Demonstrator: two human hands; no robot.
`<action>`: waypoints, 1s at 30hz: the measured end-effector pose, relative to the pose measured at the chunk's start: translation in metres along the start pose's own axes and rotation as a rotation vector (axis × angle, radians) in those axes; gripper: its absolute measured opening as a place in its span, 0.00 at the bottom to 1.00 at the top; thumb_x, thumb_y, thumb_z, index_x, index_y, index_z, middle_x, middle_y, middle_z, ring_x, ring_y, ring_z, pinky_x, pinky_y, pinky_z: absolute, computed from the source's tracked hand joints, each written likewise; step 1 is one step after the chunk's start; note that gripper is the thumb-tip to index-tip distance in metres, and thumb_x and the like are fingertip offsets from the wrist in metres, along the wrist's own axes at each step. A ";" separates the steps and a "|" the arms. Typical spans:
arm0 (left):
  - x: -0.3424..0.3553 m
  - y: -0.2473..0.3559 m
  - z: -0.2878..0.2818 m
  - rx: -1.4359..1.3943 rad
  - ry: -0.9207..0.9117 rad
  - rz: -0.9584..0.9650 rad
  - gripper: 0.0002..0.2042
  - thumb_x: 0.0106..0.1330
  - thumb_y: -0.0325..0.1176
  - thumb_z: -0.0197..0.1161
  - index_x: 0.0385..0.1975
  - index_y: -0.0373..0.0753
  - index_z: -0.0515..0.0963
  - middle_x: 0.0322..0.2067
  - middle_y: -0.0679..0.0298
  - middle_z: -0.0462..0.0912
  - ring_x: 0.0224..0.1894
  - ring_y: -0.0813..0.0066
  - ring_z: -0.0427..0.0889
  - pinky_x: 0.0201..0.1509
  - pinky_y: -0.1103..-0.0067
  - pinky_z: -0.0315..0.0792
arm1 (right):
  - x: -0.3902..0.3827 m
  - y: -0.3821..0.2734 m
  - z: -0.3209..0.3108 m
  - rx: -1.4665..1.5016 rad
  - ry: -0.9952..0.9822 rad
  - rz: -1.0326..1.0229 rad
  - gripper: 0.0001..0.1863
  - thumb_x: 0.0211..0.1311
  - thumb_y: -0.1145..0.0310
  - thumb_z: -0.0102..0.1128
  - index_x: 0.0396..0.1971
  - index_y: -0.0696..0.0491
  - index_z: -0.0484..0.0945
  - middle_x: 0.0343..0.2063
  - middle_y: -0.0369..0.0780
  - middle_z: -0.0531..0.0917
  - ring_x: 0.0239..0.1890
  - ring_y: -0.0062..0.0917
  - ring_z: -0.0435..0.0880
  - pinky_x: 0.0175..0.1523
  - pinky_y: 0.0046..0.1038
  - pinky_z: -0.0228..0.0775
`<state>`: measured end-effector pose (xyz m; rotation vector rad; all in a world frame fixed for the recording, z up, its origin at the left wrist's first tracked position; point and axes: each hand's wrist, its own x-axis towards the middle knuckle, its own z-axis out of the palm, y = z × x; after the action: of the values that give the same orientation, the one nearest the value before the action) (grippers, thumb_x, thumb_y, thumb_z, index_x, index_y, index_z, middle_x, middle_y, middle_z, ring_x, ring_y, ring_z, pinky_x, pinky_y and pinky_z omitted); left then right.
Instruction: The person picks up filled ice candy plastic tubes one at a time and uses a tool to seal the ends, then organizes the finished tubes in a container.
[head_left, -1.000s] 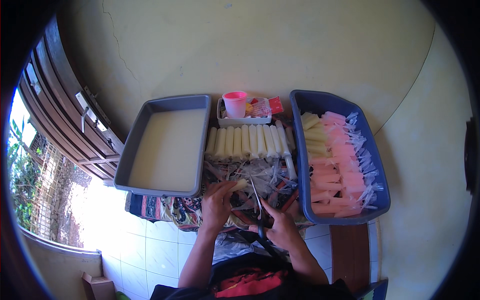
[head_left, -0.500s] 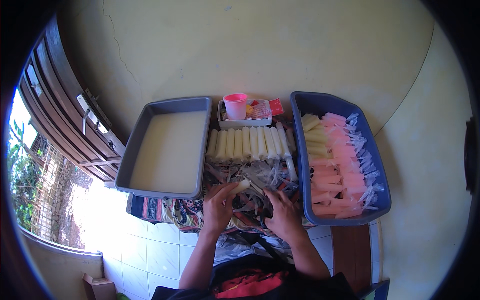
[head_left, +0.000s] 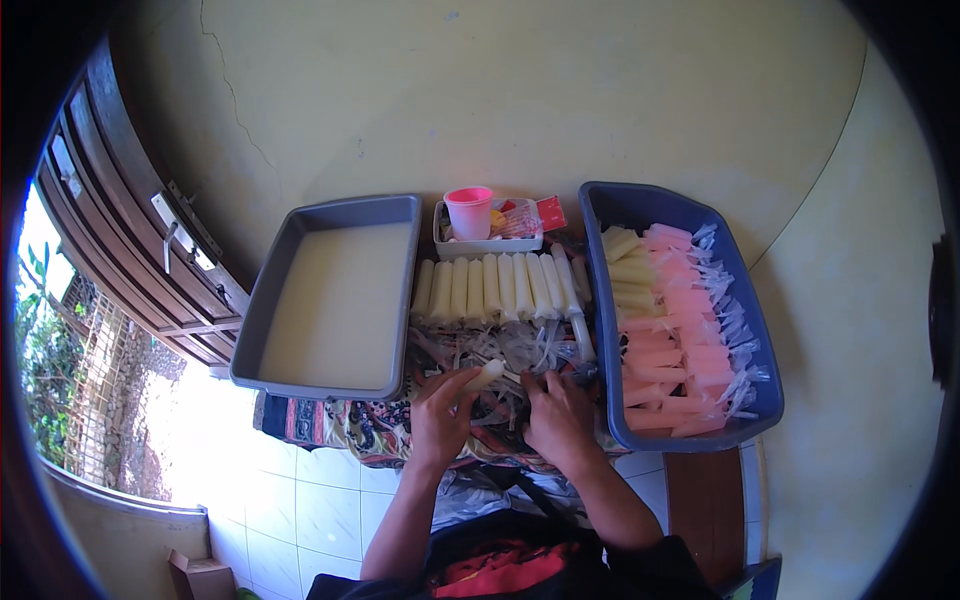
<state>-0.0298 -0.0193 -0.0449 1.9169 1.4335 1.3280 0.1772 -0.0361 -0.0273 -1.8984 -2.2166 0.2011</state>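
My left hand is closed round a plastic tube bag of pale milky filling, its end pointing up and right. My right hand, just to the right of it, is closed on scissors; only a bit of blade shows, reaching toward the tube's end, and the handles are mostly covered by the fingers. Beyond both hands lies a row of filled pale tube bags, side by side. Between the row and my hands, their loose clear plastic ends lie in a tangle.
A grey basin of milky liquid stands left. On the right, a blue basin holds pink and pale yellow tied bags. A white box with a pink cup sits at the back. A patterned cloth covers the table.
My right hand has shifted slightly left and turned inward, and less of the scissors shows. The left hand keeps its hold on the tube bag, almost unmoved.
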 end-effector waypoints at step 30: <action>0.050 0.031 0.022 0.056 0.320 0.012 0.20 0.65 0.22 0.77 0.58 0.35 0.87 0.57 0.50 0.90 0.56 0.54 0.92 0.62 0.67 0.84 | 0.114 -0.031 -0.007 1.234 0.277 -0.110 0.27 0.72 0.66 0.75 0.68 0.54 0.81 0.43 0.47 0.92 0.40 0.31 0.96 0.43 0.32 0.86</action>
<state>0.0059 0.0174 -0.0093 1.8088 1.6242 1.6764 0.1326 0.0716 -0.0044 -1.0079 -1.3818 0.9435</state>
